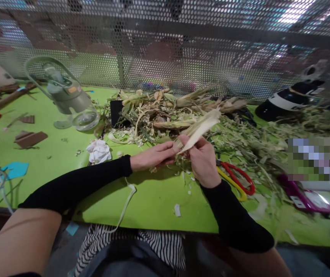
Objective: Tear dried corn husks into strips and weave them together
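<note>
A pale, dry corn husk slants up and to the right from between my two hands. My right hand is closed around its lower part, thumb and fingers pinching it. My left hand reaches in from the left, its fingertips pressed together on the husk's lower end. Just beyond lies a heap of dried husks and shreds. Scissors with red and yellow handles lie beside my right wrist, their blades mostly hidden. A crumpled white tissue rests near my left forearm.
A clear bottle with a green handle stands at the left back. At right are a dark bottle, more husk shreds and a purple object. A perforated metal screen borders the green table. A white cord hangs over the front edge.
</note>
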`<state>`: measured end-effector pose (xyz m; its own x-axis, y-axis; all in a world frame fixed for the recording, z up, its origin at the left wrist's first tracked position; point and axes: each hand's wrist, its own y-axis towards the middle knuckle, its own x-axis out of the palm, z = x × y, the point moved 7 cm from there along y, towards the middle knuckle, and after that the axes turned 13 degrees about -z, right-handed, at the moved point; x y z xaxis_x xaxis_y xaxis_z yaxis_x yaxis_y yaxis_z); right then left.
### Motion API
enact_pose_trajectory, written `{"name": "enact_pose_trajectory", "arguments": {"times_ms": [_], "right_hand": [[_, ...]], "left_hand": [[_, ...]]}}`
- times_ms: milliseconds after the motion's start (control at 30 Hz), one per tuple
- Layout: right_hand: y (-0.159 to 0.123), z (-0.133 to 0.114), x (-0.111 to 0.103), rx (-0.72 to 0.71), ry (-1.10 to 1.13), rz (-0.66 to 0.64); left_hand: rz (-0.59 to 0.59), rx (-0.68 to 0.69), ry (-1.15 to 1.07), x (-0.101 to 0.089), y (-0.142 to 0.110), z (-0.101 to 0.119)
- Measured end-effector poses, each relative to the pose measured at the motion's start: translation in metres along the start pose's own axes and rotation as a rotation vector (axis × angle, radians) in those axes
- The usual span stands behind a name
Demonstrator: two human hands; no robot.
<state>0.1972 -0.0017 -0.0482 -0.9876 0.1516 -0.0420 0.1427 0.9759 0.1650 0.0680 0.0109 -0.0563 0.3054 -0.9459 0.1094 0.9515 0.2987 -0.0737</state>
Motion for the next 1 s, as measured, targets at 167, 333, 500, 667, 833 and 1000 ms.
{"name": "enact_pose_trajectory", "arguments": {"times_ms": [167,333,500,667,833,1000], "right_hand": [[-0.001,0.003,-0.002,0.041,0.023,0.055],[0.002,-0.001,0.006,0.069,0.151,-0.074],[-0.002,-0.013,0.016,0.032,-0.057,-0.179],[-0.004,-0.011,0.016,0.026,-0.208,-0.171],[-0.003,-0.008,0.010,0.021,-0.272,-0.148],[-0.002,-0.009,0.004,-0.017,-0.215,-0.043]], "left_hand": [[0.022,-0.003,0.167,0.002,-0.002,0.006],[0.178,-0.007,0.046,-0.008,-0.002,-0.002],[0.315,0.082,-0.132,-0.019,-0.001,-0.008],[0.266,0.085,-0.056,-0.015,-0.001,-0.008],[0.203,0.090,0.096,-0.011,-0.003,-0.008],[0.256,0.036,-0.095,-0.015,0.000,-0.018]]}}
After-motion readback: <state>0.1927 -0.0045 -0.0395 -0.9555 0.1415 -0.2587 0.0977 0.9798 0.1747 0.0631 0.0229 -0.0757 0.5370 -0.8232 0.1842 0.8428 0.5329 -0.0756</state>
